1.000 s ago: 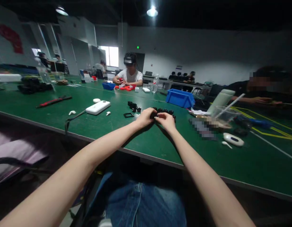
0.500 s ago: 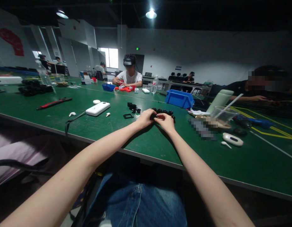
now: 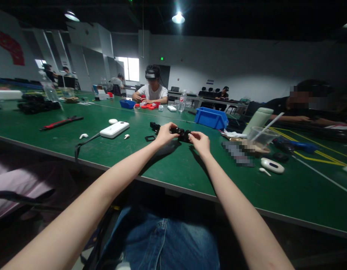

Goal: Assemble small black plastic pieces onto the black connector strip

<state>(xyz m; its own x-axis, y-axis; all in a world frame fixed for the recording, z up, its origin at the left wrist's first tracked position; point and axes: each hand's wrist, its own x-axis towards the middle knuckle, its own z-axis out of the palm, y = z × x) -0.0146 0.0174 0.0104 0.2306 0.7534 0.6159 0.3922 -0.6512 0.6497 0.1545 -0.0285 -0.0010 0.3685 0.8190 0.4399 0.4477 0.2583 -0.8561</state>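
Observation:
Black parts (image 3: 184, 135) lie in a cluster on the green table (image 3: 128, 161), between my two hands. My left hand (image 3: 166, 134) has its thumb and fingers closed on a black part at the cluster's left end. At the right end, the fingertips of my right hand (image 3: 200, 142) pinch another black part. Both parts are small and dark, so their exact shape is unclear. A black square frame (image 3: 150, 138) lies flat left of my left hand, with more black pieces (image 3: 154, 126) just behind it, partly hidden by that hand.
A white power bank (image 3: 114, 129) and earbuds lie to the left, beyond them a red tool (image 3: 61, 123). At the right are a blue bin (image 3: 211, 117), green bottle (image 3: 257, 120), plastic cup (image 3: 262, 138) and white case (image 3: 272, 165). A person sits opposite at red parts.
My hands have moved apart from their close pinch, the left one leftward. More of the black cluster now shows between them. The whole view has shifted slightly.

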